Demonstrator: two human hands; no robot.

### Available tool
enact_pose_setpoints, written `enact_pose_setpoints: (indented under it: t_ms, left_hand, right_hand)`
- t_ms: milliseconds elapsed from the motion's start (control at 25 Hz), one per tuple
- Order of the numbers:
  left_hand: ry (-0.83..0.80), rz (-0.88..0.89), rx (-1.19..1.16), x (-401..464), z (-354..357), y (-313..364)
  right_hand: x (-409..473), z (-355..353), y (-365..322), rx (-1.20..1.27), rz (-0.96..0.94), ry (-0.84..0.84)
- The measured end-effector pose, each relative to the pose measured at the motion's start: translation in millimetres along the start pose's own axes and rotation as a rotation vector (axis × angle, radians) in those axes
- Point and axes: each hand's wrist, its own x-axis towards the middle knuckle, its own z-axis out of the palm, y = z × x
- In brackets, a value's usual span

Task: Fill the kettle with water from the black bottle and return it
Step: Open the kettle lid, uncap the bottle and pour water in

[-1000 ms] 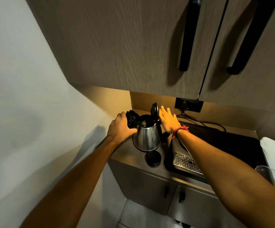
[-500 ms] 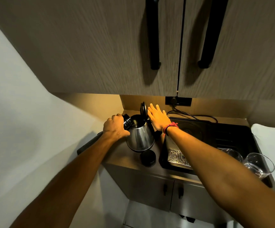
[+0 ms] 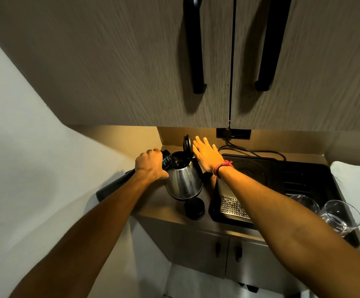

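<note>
A steel kettle (image 3: 184, 181) stands on the counter with its black lid (image 3: 187, 143) flipped up. My left hand (image 3: 151, 166) grips the black bottle (image 3: 114, 186) near its neck and holds it tipped, its mouth over the kettle's opening. The bottle's body runs down to the left under my forearm. My right hand (image 3: 207, 154) has flat, spread fingers resting against the raised lid and the kettle's handle side. The bottle's round black cap (image 3: 194, 208) lies on the counter in front of the kettle.
A black tray (image 3: 293, 179) with a metal drip grid (image 3: 233, 206) sits to the right. Two clear glasses (image 3: 338, 218) stand at its front right. A cord (image 3: 250, 150) runs to a wall socket (image 3: 233, 133). Upper cabinet doors (image 3: 131, 61) hang low overhead.
The bottle has tipped further, so its base now sticks out left of my forearm. My view has shifted right, bringing the glasses into sight. My right hand stays on the lid.
</note>
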Motion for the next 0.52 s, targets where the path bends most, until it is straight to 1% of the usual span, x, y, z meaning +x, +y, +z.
enact_pose_setpoints:
  t_ms: [520]
  left_hand:
    - [0.006,-0.002,0.029,4.3,-6.5,2.1]
  right_hand:
    - [-1.9,-1.5,-0.2,-0.004,-0.004,-0.005]
